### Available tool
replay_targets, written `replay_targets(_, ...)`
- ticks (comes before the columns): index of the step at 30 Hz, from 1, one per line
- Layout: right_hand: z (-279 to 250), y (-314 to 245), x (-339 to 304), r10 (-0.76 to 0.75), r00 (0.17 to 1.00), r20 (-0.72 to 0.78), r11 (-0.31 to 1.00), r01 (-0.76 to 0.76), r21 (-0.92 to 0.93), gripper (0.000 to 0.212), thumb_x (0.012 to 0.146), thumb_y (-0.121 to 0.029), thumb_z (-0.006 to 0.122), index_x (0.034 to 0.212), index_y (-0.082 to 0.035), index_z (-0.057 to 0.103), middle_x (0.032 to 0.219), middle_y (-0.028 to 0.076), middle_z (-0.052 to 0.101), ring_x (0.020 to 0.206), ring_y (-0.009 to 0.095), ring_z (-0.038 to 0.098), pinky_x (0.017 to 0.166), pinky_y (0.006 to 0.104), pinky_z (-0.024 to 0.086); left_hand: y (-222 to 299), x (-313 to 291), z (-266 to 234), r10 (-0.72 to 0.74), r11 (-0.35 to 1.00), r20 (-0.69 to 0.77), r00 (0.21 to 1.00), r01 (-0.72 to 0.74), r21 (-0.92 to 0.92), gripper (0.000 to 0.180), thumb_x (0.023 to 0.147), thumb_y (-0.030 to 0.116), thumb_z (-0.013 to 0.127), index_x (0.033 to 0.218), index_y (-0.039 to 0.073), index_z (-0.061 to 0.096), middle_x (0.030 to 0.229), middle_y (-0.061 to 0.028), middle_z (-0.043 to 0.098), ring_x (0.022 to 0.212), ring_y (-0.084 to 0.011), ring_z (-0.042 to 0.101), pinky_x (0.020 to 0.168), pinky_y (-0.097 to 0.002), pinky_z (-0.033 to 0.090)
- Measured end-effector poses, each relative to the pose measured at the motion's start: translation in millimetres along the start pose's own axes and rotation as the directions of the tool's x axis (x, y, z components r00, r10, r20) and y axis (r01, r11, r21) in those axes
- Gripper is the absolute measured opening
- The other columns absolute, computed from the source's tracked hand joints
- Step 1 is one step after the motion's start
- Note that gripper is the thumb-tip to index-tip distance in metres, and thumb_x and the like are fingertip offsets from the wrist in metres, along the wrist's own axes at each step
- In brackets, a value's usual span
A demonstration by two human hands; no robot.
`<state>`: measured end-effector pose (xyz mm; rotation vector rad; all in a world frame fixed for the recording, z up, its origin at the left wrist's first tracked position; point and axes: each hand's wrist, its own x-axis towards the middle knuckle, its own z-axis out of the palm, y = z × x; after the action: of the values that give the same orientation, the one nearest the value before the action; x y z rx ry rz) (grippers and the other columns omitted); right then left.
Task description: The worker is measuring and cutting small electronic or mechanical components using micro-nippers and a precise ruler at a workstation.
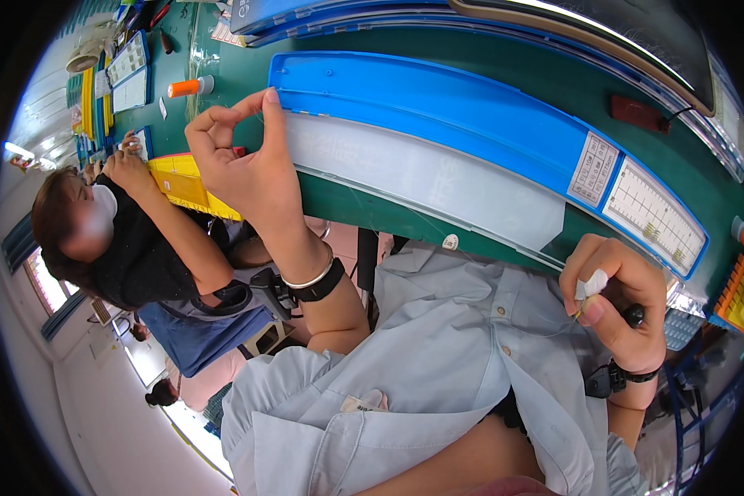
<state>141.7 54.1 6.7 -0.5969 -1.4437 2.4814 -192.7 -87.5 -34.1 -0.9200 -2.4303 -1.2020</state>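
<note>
A long, shallow blue case (422, 103) lies open across the green table, its translucent white lid (405, 178) folded toward me. My left hand (252, 157) is raised at the case's left end, thumb and forefinger pinched together by its corner. What they pinch is too fine to make out; a faint thin line shows near the fingertips. At the right end, close to my body, my right hand (624, 302) is closed on a small white wad (592, 284), with a thin yellowish tip below it. A black rounded end (634, 315), perhaps of a handle, sticks out beside the thumb.
Printed labels (653, 215) cover the case's right end. An orange-capped bottle (188, 87) stands beyond my left hand. Blue cases (347, 21) are stacked at the back, near a dark red block (639, 113). A co-worker (132, 240) sits at the left by a yellow case (186, 183).
</note>
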Motion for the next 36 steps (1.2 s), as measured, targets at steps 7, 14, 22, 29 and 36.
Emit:
replay_targets(7, 1.0, -2.4, -0.3, 0.03, 0.999, -0.013, 1.0, -0.03, 0.009, 0.008, 0.085, 0.002, 0.059, 0.093, 0.002, 0.056, 0.087, 0.013, 0.061, 0.075, 0.016, 0.051, 0.065, 0.0282, 0.04, -4.6, 0.7, -0.2, 0.018, 0.998, -0.019, 1.0, -0.019, -0.054, 0.036, 0.088, 0.013, 0.08, 0.098, 0.011, 0.046, 0.093, -0.0025, 0.078, 0.078, -0.0027, 0.061, 0.064, -0.021, 0.031)
replay_targets(14, 1.5, -2.2, 0.6, 0.02, 1.0, -0.015, 1.0, -0.02, 0.009, 0.009, 0.084, 0.003, 0.058, 0.093, 0.002, 0.056, 0.086, 0.013, 0.061, 0.075, 0.017, 0.051, 0.066, 0.0289, 0.041, -1.3, 1.4, -1.6, -0.012, 1.0, -0.011, 1.0, 0.012, -0.021, 0.038, 0.088, 0.011, 0.08, 0.096, 0.01, 0.044, 0.093, -0.0047, 0.078, 0.08, -0.004, 0.062, 0.064, -0.0215, 0.032)
replay_targets(22, 0.9, -2.0, 0.8, 0.01, 1.0, -0.011, 1.0, -0.01, 0.004, 0.011, 0.083, 0.005, 0.057, 0.093, 0.002, 0.057, 0.086, 0.013, 0.061, 0.076, 0.017, 0.052, 0.066, 0.0293, 0.041, -4.5, 1.5, -1.1, 0.016, 0.999, -0.001, 1.0, -0.016, -0.042, 0.039, 0.088, 0.012, 0.08, 0.094, 0.011, 0.042, 0.093, -0.0051, 0.077, 0.079, -0.0041, 0.06, 0.064, -0.0213, 0.032)
replay_targets(29, 1.0, -0.6, 0.0, 0.007, 1.0, -0.017, 1.0, -0.007, 0.025, 0.011, 0.083, 0.005, 0.057, 0.093, 0.002, 0.057, 0.086, 0.013, 0.061, 0.075, 0.017, 0.052, 0.065, 0.0292, 0.041, -2.5, 1.9, 0.6, 0.003, 0.999, 0.0, 1.0, -0.003, -0.051, 0.04, 0.088, 0.011, 0.08, 0.091, 0.011, 0.041, 0.092, -0.0052, 0.077, 0.078, -0.004, 0.058, 0.063, -0.0209, 0.031)
replay_targets(36, 0.7, -0.6, 0.8, -0.003, 1.0, -0.007, 1.0, 0.003, 0.014, 0.011, 0.083, 0.005, 0.057, 0.094, 0.002, 0.057, 0.086, 0.014, 0.061, 0.076, 0.017, 0.052, 0.066, 0.0295, 0.041, -2.5, 1.4, -0.2, 0.001, 0.998, 0.008, 1.0, 0.0, -0.055, 0.04, 0.088, 0.01, 0.08, 0.089, 0.011, 0.04, 0.091, -0.006, 0.077, 0.077, -0.004, 0.057, 0.064, -0.0204, 0.031)
